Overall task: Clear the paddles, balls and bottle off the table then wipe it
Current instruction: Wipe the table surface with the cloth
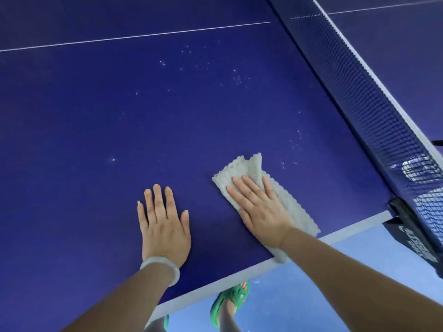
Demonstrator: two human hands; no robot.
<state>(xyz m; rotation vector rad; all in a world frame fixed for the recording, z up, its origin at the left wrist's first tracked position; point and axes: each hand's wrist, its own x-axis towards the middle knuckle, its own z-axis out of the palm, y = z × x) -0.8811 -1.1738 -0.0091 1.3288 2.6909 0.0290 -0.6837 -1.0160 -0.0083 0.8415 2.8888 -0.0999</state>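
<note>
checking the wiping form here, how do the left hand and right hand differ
The right hand presses on a cloth; the left hand lies on the bare table. The left wrist wears a pale bracelet; the right wrist wears none. The right hand is nearer the net than the left hand. Both lie flat, palm down, fingers straight.

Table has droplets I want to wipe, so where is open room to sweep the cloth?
Open: the blue table stretch ahead of the cloth up to the white line, bearing only droplets, and the strip between cloth and net. Crowded: the near edge, where the left hand lies flat and the right hand presses the cloth.
</note>
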